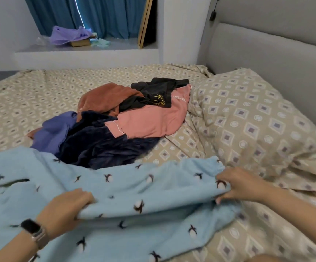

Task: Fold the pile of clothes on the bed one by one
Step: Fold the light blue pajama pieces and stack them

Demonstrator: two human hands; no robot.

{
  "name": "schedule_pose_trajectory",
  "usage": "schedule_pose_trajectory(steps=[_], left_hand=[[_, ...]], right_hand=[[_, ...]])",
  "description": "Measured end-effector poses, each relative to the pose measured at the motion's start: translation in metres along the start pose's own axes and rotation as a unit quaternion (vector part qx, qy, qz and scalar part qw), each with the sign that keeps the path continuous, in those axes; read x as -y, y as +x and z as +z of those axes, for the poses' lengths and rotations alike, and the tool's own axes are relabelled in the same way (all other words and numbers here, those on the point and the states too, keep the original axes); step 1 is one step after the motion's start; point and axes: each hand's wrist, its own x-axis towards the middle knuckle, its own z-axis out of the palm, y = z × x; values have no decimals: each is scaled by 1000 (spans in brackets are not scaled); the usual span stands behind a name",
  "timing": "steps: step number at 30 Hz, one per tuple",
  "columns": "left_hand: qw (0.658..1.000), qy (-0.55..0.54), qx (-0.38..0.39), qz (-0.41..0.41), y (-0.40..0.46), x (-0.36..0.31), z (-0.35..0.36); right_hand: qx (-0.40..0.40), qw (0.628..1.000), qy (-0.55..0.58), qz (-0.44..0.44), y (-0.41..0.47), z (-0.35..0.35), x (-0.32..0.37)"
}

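hands: 2, left hand [64, 210], right hand [236, 184] | light blue fleece garment [134, 195]: 1 near | pile of clothes [115, 120]: about 6 pieces far | pillow [257, 120]: 1 right | wristwatch [34, 231]: 1

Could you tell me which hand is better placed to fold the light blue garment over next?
Probably the right hand: it pinches the blue garment at its end; the left hand grips mid-length.

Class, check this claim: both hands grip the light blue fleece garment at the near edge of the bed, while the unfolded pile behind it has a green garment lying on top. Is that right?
Not quite. The head view shows no green garment on the pile; a pink garment and a black one lie on top. The rest holds: the left hand and right hand both grip the light blue fleece garment.
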Motion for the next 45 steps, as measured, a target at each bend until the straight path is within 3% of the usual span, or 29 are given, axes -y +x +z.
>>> schedule_pose_trajectory(steps=[3, 7, 10, 14, 16, 20, 22, 24, 28, 31, 33, 36, 38, 41, 43, 45], left_hand=[[998, -29, 44, -31, -39, -4, 25], [978, -61, 179, -85, -55, -20, 34], [986, -101, 100, -88, -61, -36, 40], [971, -149, 48, -181, -71, -45, 43], [964, -155, 53, -209, -70, -49, 43], [948, -175, 50, -261, -75, -46, 43], [921, -202, -13, -332, -75, -39, 42], [879, -234, -84, -406, -74, -30, 39], [852, -150, -138, -482, -75, -7, 21], [814, -123, -175, -539, -77, 10, 8], [787, -130, -187, -573, -80, 26, 5], [731, -260, -202, -599, -81, 50, 1], [695, -326, -216, -603, -80, 64, -1], [701, -328, -214, -597, -83, 86, -6], [680, -374, -208, -595, -86, 99, -6], [630, -461, -217, -586, -90, 108, -7]], right_hand=[[77, 996, -37, -7, -20, 33, 10], [124, 991, -52, 4, -37, 51, 23], [149, 983, -103, 42, -39, 48, 44], [3, 995, 35, 94, -24, 57, 92], [-24, 991, 91, 98, -19, 79, 111], [107, 981, 78, 143, -9, 113, 126], [95, 976, 102, 166, -2, 108, 130], [18, 970, 169, 175, 9, 101, 137], [-105, 968, 211, 86, 33, 106, 170], [-82, 979, 186, 5, 48, 123, 197], [-66, 990, 128, 4, 55, 140, 213], [-95, 993, 42, 47, 64, 165, 234], [-132, 986, 59, 79, 74, 168, 245], [-196, 977, 80, 28, 106, 152, 271], [-165, 978, 127, -22, 137, 136, 302], [-86, 977, 192, -45, 174, 121, 335]])
